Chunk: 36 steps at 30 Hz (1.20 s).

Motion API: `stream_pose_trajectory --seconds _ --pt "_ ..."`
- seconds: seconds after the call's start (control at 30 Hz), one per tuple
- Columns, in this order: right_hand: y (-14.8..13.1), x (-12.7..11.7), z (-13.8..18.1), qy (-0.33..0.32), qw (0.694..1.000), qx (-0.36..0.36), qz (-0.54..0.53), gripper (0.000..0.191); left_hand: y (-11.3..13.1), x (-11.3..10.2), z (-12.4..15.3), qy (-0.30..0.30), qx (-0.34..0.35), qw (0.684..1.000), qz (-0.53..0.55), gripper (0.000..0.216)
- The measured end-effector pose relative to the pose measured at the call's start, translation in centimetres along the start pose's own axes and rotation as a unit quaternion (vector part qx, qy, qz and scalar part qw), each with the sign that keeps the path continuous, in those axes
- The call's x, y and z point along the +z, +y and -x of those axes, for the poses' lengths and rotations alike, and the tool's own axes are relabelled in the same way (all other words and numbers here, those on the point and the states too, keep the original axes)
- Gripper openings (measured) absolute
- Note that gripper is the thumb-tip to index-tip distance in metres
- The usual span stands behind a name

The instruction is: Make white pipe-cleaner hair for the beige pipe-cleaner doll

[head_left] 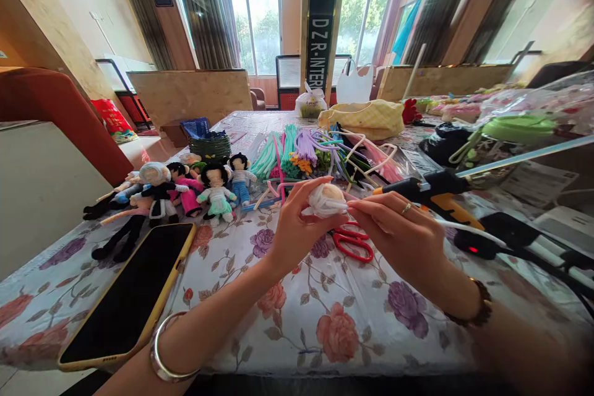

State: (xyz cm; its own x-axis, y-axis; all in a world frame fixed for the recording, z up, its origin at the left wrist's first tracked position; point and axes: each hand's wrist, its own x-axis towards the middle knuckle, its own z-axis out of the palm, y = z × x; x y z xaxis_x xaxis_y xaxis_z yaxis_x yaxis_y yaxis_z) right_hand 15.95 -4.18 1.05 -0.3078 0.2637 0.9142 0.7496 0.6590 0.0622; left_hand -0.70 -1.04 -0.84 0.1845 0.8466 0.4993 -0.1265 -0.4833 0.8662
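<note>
Between my hands, above the table, is a small doll head [327, 199] with a beige face and white fuzzy strands wrapped about it. My left hand [301, 216] grips it from the left, with fingers over the top and the thumb below. At its right side, the fingertips of my right hand [399, 226] pinch the end of a white fuzzy strand [342, 206]. Red-handled scissors [353, 247] lie on the flowered tablecloth [288, 334] just below the hands; their blades are mostly hidden.
Several finished dolls [216, 192] stand and lie at the left, behind a phone [134, 291] in a yellow case. Bundles of coloured pipe cleaners [306, 148] spread across the middle. A glue gun [436, 192] and black power strip [515, 238] with cables occupy the right.
</note>
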Motion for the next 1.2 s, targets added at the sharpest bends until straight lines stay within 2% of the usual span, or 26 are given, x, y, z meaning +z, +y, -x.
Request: stream_pose_trajectory --seconds 0.4,0.67,0.9,1.07,1.2 --pt "-0.19 -0.42 0.33 -0.012 0.996 -0.058 0.065 0.019 0.06 -0.11 -0.02 0.005 0.051 0.997 -0.055 0.055" --pt "-0.56 -0.38 0.04 -0.014 0.995 -0.06 0.081 0.015 0.07 -0.1 -0.07 -0.004 0.058 0.996 -0.062 0.053" --pt "-0.25 -0.14 0.33 -0.008 0.996 -0.048 0.075 0.016 -0.05 -0.09 -0.09 -0.022 0.063 0.997 -0.034 0.064" --pt "-0.19 -0.24 0.31 -0.007 0.999 -0.018 0.049 0.014 0.47 -0.08 0.04 -0.038 0.043 0.998 0.012 0.049" --pt "-0.17 -0.35 0.34 -0.013 0.999 -0.016 0.04 0.016 0.7 -0.08 0.0 -0.038 0.028 0.999 0.021 0.047"
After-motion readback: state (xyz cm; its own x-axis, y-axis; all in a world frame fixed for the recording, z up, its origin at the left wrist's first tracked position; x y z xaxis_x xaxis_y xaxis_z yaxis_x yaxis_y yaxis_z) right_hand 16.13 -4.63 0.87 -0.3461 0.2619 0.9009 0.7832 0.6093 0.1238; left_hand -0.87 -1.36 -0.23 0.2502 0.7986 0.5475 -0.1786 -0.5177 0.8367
